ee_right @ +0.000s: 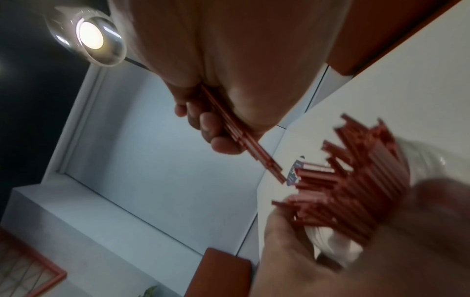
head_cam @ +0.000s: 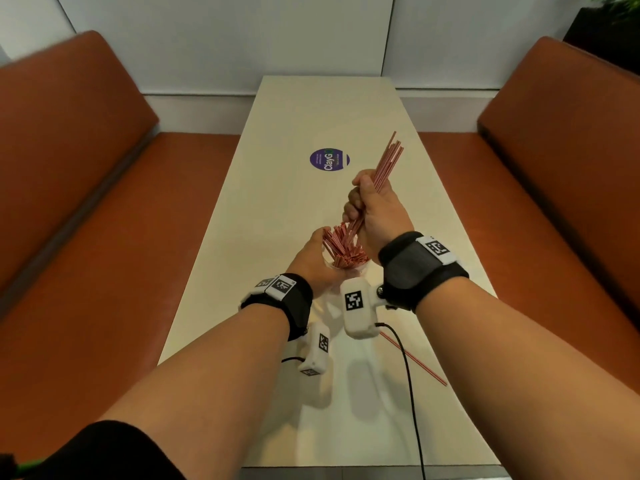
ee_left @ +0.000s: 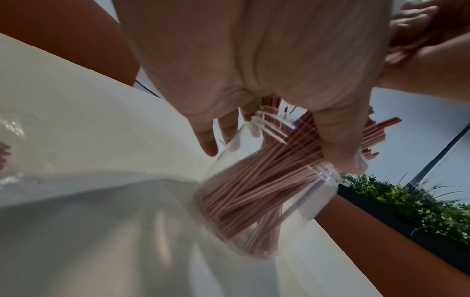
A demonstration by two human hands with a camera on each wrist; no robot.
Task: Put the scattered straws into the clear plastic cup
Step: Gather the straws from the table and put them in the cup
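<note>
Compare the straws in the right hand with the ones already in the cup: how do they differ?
The bundle in the right hand is a tight, parallel bunch; the straws in the cup fan out loosely. The bundle is outside the clear plastic cup, lower ends near its mouth; the others sit inside. Both are red.

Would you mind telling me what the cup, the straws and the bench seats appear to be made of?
The clear ribbed cup looks like thin glossy plastic: the contents show through its wall. The thin red-and-white striped straws are matte and stiff, possibly paper, though plastic cannot be ruled out. The orange-brown bench seats look like smooth leather or vinyl, with a soft sheen.
</note>
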